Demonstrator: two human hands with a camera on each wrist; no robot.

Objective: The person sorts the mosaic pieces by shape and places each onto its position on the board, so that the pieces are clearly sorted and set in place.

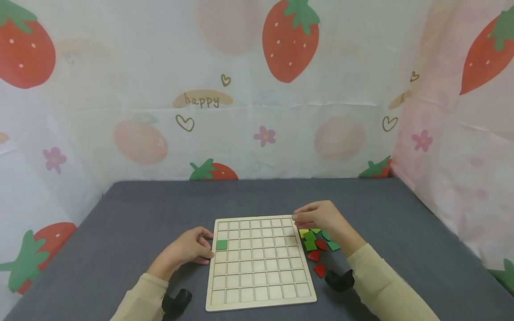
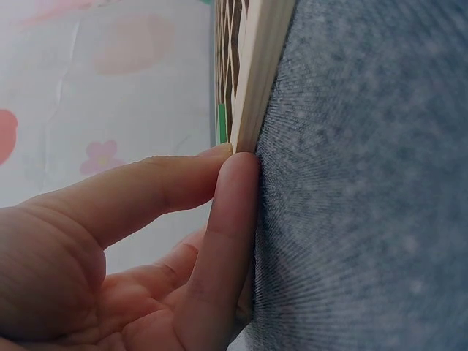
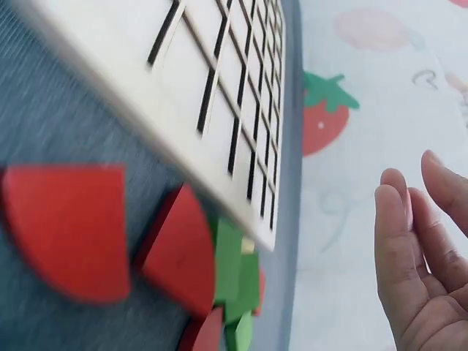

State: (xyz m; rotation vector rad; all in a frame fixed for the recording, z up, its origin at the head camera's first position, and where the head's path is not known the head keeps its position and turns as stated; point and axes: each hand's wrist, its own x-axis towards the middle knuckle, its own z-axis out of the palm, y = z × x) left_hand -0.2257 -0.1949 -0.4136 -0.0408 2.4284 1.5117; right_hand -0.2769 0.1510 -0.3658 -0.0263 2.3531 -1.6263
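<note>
A wooden grid board (image 1: 261, 307) lies flat on the dark cloth. One green square tile (image 1: 221, 244) sits in its leftmost column, third row from the far edge. My left hand (image 1: 188, 246) rests at the board's left side; in the left wrist view, thumb and finger touch the wooden edge (image 2: 265, 66) without visibly wrapping it. Above the far right corner is my right hand (image 1: 321, 218), its thumb and fingers apart in the right wrist view, with nothing seen between them. Red quarter-round pieces (image 3: 73, 230) and green pieces (image 3: 228, 263) lie beside the board's right edge.
A yellow piece (image 1: 304, 233) is among the loose pieces, which partly overlap under the right forearm. Black wrist-worn devices (image 1: 339, 281) hang below both sleeves. The dark cloth (image 1: 160, 200) surrounds the board, and a strawberry-printed curtain (image 1: 249, 147) stands behind and at the sides.
</note>
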